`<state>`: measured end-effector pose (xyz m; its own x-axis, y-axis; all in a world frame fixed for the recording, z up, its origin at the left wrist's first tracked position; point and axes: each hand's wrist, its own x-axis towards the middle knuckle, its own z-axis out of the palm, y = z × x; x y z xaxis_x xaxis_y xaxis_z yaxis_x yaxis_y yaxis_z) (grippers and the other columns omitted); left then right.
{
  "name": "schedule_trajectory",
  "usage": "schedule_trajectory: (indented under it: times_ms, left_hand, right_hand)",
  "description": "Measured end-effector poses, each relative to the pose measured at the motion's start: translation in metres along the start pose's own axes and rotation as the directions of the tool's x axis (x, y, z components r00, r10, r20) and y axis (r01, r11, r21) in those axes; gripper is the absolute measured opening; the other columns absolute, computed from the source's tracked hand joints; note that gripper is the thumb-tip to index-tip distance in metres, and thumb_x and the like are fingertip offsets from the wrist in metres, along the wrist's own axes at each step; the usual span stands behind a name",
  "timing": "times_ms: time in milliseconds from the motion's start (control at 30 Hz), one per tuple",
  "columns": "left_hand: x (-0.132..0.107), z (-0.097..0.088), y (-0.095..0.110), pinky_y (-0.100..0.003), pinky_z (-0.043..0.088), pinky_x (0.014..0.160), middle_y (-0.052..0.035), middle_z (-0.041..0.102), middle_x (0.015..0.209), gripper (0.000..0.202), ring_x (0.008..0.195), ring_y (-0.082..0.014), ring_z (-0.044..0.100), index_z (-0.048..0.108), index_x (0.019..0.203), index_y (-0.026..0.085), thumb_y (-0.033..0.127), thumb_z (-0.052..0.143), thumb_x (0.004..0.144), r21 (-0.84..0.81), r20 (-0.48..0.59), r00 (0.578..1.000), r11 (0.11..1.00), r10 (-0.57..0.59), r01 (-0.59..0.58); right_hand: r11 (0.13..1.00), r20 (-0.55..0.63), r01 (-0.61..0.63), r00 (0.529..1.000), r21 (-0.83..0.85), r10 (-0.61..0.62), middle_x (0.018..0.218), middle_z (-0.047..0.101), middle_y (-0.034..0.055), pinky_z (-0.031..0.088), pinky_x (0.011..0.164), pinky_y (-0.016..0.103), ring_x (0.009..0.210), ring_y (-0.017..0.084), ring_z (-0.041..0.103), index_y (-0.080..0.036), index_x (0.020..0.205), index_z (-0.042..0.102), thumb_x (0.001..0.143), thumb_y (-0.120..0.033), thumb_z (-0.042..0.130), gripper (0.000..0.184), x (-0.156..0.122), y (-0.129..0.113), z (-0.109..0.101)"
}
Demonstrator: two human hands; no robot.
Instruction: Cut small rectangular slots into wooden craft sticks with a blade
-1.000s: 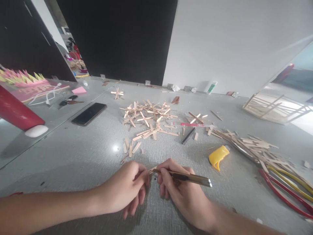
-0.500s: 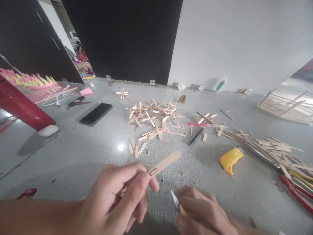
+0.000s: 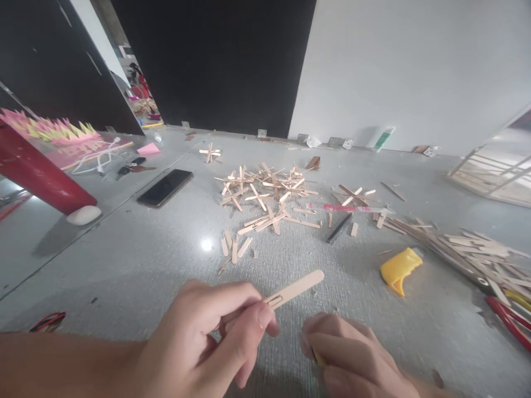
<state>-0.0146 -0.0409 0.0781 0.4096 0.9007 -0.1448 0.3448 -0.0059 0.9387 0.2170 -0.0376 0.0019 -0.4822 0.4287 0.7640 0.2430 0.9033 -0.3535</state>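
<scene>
My left hand (image 3: 224,331) pinches a wooden craft stick (image 3: 298,286) between thumb and fingers. The stick slants up to the right, and a small dark rectangle is marked near the pinched end. To its right, my right hand (image 3: 352,354) is closed around a craft knife (image 3: 318,358); only a bit of its yellow handle shows and the blade is hidden by the fingers. The hands are apart, and the knife does not touch the stick. Several short stick pieces (image 3: 234,250) lie just beyond the left hand.
Beyond is a pile of crossed craft sticks (image 3: 265,188). A phone (image 3: 165,188) lies left of it, near a red cylinder (image 3: 45,171). At right are a black pen (image 3: 339,228), a yellow cutter-like tool (image 3: 400,270), loose sticks (image 3: 477,246) and red-handled pliers (image 3: 508,320).
My left hand has shifted slightly right with the craft stick, whose face now looks brighter. My right hand has turned, so the knife blade that showed before is out of sight.
</scene>
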Motion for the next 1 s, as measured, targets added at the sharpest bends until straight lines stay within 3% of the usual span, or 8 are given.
schedule_trajectory:
  times_ms: [67,200,367,567,1000]
  left_hand:
    - [0.002,-0.001,-0.002,-0.013,0.035,0.038,0.0054,0.048,0.048,0.035,0.041,-0.0074,0.044,0.056,0.073,0.020,0.037,0.046,0.101,0.019,0.025,1.000,1.000,0.017,-0.017]
    - [0.006,-0.002,-0.008,-0.013,0.031,0.036,0.0053,0.052,0.052,0.041,0.039,-0.0056,0.040,0.059,0.081,0.019,0.046,0.040,0.105,-0.026,0.094,0.994,0.998,-0.054,0.057]
    - [0.006,-0.001,-0.011,-0.013,0.030,0.037,0.0054,0.051,0.051,0.046,0.040,-0.0055,0.041,0.058,0.079,0.019,0.052,0.040,0.105,0.016,0.099,0.992,0.997,-0.073,0.072]
    - [0.005,0.001,-0.010,-0.014,0.030,0.035,0.0036,0.052,0.048,0.051,0.038,-0.0052,0.044,0.050,0.065,0.019,0.049,0.040,0.105,0.103,0.112,0.993,0.994,-0.032,0.020]
    - [0.007,0.000,-0.007,-0.017,0.033,0.042,0.0057,0.047,0.046,0.050,0.039,-0.0060,0.045,0.045,0.059,0.020,0.042,0.038,0.104,0.206,0.094,0.996,0.978,-0.002,-0.017]
  right_hand:
    - [0.998,-0.029,0.040,0.999,0.045,-0.039,0.083,0.072,0.0038,0.055,0.052,0.028,0.065,0.017,0.066,-0.020,0.124,0.054,0.100,-0.011,0.048,0.026,0.005,0.000,0.000]
    - [0.999,-0.087,0.044,0.995,0.000,-0.044,0.080,0.068,0.0052,0.052,0.048,0.029,0.062,0.018,0.063,-0.017,0.132,0.052,0.100,-0.012,0.046,0.033,0.004,-0.002,0.002]
    - [0.994,-0.152,-0.081,0.986,-0.069,0.070,0.084,0.064,0.0078,0.052,0.055,0.033,0.070,0.019,0.060,-0.017,0.123,0.056,0.105,-0.019,0.042,0.023,-0.002,-0.010,0.008]
    - [0.997,-0.050,-0.019,0.999,-0.077,0.015,0.087,0.064,0.0094,0.051,0.058,0.032,0.075,0.019,0.060,-0.011,0.119,0.055,0.106,-0.017,0.042,0.020,0.004,-0.010,0.005]
    - [0.986,-0.071,0.085,0.993,-0.142,-0.095,0.079,0.063,0.0062,0.051,0.052,0.026,0.065,0.015,0.059,-0.010,0.108,0.059,0.108,-0.023,0.037,0.025,0.016,-0.001,0.002]
